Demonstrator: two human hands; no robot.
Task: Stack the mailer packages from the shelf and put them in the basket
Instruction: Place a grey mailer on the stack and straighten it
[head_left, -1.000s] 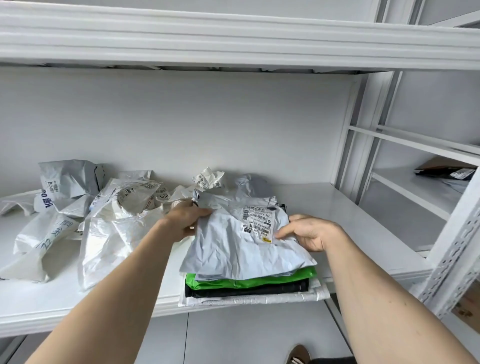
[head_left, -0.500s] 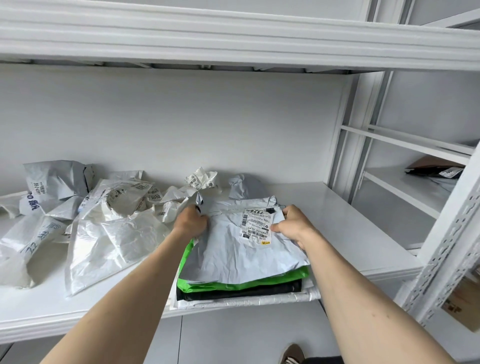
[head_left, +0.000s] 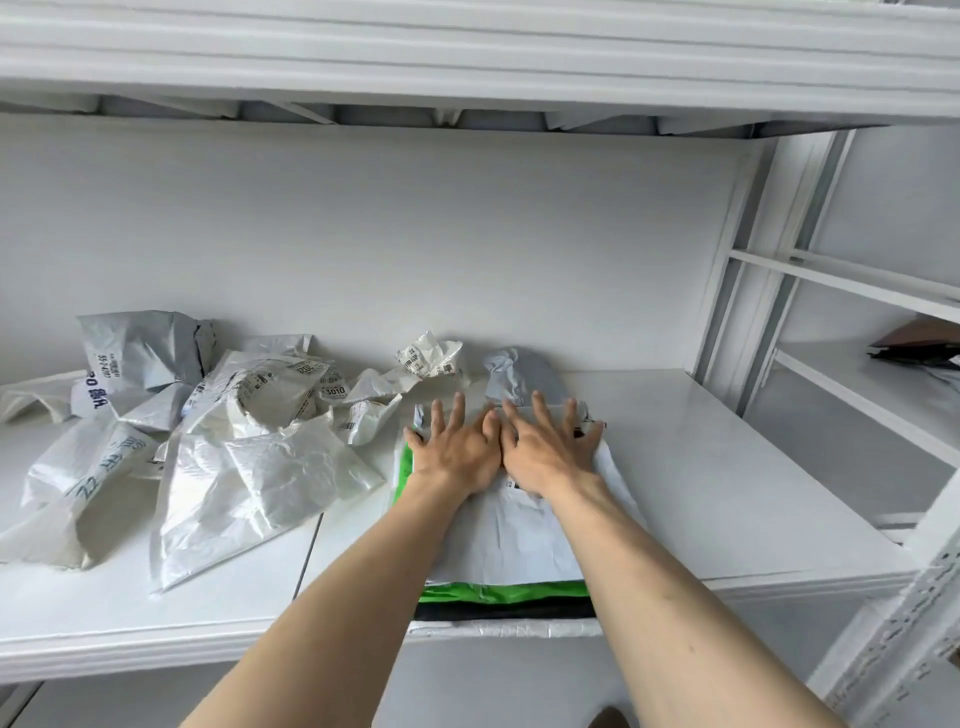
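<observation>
At the far left of the white shelf (head_left: 727, 467) a grey mailer (head_left: 140, 348) with blue print stands crumpled against the back wall (head_left: 363, 234). Just in front of it lies a loose pile of white mailers (head_left: 249, 457), wrinkled and overlapping each other, with barcode labels on some of them. A small crumpled white mailer (head_left: 428, 356) sits behind, near the wall, and a crumpled grey bag (head_left: 511, 374) is just to its right.

Next comes the stack of mailers (head_left: 509, 597), at the front edge of the shelf and a little over it. It shows 4 layers: a white one at the bottom, a black one, a green one, and a pale grey mailer (head_left: 514, 540) on top. The left hand (head_left: 457, 449) lies flat on the top mailer, fingers straight and spread apart. The right hand (head_left: 550, 452) lies flat beside it, also with spread fingers, and the 2 hands touch at their inner edges. Neither hand pinches anything; both press down with open palms.

At the far right, on a neighbouring shelf (head_left: 857, 374), a dark flat package (head_left: 914, 345) is partly visible.
</observation>
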